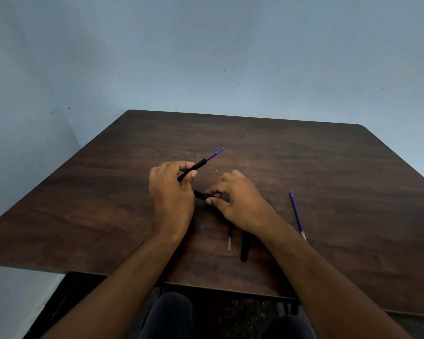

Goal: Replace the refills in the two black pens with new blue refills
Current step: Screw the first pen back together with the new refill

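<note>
A black pen barrel is raised above the dark wooden table, pinched in the left hand, with a blue refill sticking out of its far end, tip pointing away. The right hand pinches a short black pen piece (which part of the pen, I cannot tell) just beside the left hand. Under the right wrist lie another blue refill and a second black pen, side by side. A third refill lies apart to the right.
</note>
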The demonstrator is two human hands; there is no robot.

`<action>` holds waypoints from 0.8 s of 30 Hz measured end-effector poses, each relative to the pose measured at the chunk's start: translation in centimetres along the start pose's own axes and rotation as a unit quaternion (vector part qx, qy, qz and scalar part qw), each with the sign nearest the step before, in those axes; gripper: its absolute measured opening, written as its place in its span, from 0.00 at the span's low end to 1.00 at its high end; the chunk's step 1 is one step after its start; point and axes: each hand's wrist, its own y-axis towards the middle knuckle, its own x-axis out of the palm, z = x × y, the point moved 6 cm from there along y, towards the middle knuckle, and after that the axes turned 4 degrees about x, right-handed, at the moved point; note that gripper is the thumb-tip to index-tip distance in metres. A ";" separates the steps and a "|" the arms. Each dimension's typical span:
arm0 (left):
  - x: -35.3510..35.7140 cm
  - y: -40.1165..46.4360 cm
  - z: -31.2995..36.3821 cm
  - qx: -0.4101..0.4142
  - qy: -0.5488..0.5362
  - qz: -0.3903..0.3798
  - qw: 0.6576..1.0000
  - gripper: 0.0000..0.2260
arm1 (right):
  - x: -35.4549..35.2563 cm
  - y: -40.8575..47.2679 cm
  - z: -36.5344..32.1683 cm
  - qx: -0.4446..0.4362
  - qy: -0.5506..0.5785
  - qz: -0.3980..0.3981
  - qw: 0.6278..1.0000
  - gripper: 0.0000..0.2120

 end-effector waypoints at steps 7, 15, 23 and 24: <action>-0.8 0.0 -0.2 -0.021 -0.017 0.019 0.999 0.07 | 0.3 0.0 0.1 0.013 -0.017 -0.020 1.000 0.10; -2.4 0.3 -0.7 -0.035 -0.008 0.025 0.999 0.08 | 0.5 0.2 0.6 0.031 -0.031 -0.033 0.998 0.12; -2.9 0.4 -1.6 -0.039 0.014 0.011 0.999 0.08 | -0.4 0.1 0.6 0.047 0.000 0.009 0.999 0.07; -2.9 0.3 -1.6 -0.041 0.016 0.009 0.999 0.08 | -0.5 0.1 0.5 0.051 0.002 0.016 0.999 0.06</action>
